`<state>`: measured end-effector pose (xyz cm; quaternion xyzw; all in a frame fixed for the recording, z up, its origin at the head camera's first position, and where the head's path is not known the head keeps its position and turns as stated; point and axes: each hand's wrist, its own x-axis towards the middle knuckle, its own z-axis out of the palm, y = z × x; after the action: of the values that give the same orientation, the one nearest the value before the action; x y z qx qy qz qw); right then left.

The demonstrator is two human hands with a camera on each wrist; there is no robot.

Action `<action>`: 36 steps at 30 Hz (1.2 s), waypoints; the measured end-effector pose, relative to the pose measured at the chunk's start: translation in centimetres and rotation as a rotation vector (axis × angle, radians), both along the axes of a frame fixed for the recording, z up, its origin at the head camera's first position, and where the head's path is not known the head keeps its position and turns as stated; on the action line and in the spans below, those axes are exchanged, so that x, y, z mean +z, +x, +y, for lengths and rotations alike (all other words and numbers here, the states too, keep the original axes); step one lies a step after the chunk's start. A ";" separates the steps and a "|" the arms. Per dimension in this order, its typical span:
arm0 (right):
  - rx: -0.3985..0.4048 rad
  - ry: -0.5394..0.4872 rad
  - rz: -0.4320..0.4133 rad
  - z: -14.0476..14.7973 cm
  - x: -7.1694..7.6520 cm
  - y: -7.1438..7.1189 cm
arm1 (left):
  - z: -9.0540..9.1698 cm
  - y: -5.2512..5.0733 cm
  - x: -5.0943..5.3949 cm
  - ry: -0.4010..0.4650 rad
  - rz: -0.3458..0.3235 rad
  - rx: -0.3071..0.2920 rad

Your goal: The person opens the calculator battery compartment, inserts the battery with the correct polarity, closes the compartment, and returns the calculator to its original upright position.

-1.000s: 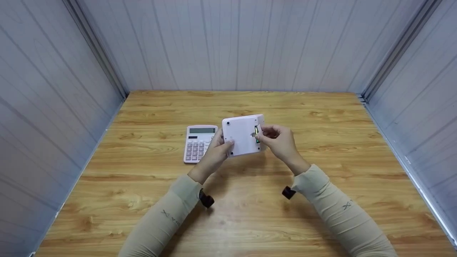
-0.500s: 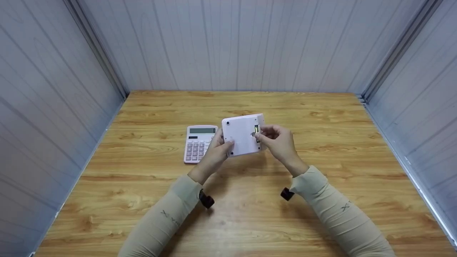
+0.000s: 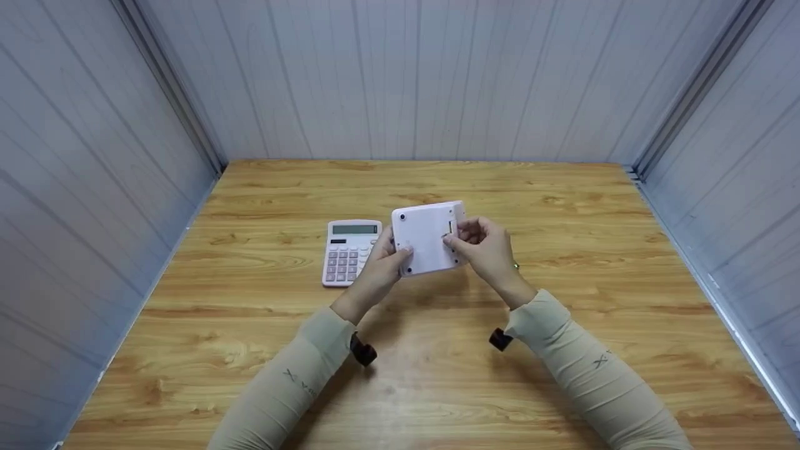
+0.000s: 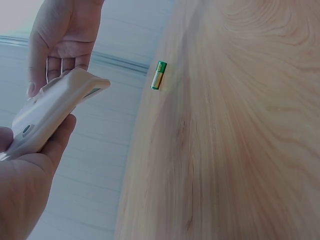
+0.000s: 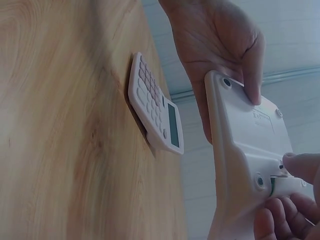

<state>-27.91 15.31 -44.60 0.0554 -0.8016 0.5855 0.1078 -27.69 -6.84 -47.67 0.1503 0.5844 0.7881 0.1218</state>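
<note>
A white calculator is held up with its back towards me, its corner feet showing. My left hand grips its left edge, thumb on the back and fingers beneath. At its right side my right hand pinches a small white battery cover between thumb and curled fingers. The cover sits at the battery compartment, partly over it, with a sliver of green showing beside it in the right wrist view. How firmly the cover is seated I cannot tell.
Face up on the wooden table lies a second calculator, partly behind my left hand. A green battery lies on the table beyond my right wrist. Pale panelled walls enclose the back and sides.
The cover has moved over the compartment, so the visible opening is narrower and less battery shows. My right hand has shifted slightly left, bringing the loose green battery into the head view.
</note>
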 end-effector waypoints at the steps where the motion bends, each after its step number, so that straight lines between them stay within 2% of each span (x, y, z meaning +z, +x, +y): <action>1: 0.003 0.001 -0.004 0.0 0.0 0.0 | 0.0 0.0 0.0 -0.002 0.001 -0.002; 11: 0.046 0.003 -0.009 0.4 -0.2 -0.1 | -0.2 0.1 0.0 -0.005 0.009 -0.015; 18: 0.035 0.015 -0.007 0.6 -0.1 -0.1 | -0.3 -0.1 0.0 0.008 0.003 -0.005; 24: -0.004 0.035 -0.084 1.1 -0.2 -0.5 | -0.4 0.1 0.1 0.024 0.012 -0.008; 30: 0.021 0.047 -0.137 1.4 -0.5 -0.7 | -0.3 0.1 -0.1 0.030 0.018 -0.003; 36: 0.048 0.029 -0.141 1.7 -0.6 -0.8 | -0.3 0.2 0.1 0.039 -0.012 0.004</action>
<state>-28.73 17.01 -45.17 0.0346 -0.8139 0.5788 0.0365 -27.46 -7.17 -47.59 0.1467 0.5685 0.8004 0.1208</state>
